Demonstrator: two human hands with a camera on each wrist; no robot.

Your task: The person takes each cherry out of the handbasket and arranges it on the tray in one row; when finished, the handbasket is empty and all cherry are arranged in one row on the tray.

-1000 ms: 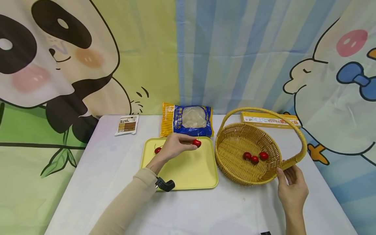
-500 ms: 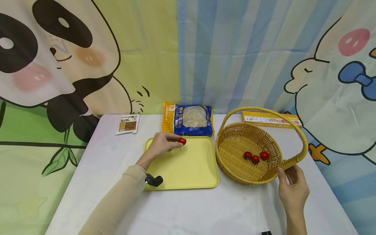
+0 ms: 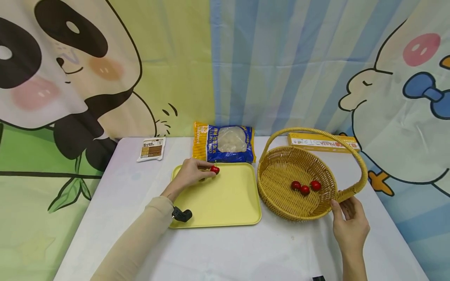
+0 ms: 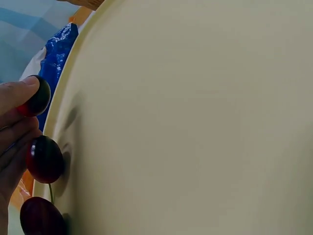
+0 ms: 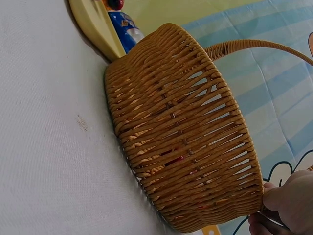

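Observation:
My left hand (image 3: 190,173) pinches a red cherry (image 3: 215,169) between thumb and fingertips, over the far left part of the yellow tray (image 3: 228,203). In the left wrist view that pinched cherry (image 4: 40,100) is at the left edge. Below it, near the tray's rim, are another cherry (image 4: 45,159) and a darker one (image 4: 41,218); my hand hides these two in the head view. My right hand (image 3: 351,226) holds the wicker basket (image 3: 277,175) at its rim by the handle's near end. Three cherries (image 3: 305,190) lie inside the basket.
A blue and orange food bag (image 3: 228,144) lies just behind the tray. Behind the basket is a long orange pasta box (image 3: 323,143). At the table's back left lies a small white and brown packet (image 3: 152,149). The basket's tall handle (image 3: 316,133) arches over it.
My left hand has moved left across the tray with the cherry. It now covers a cherry that showed on the tray's left side. The right hand and basket stay put.

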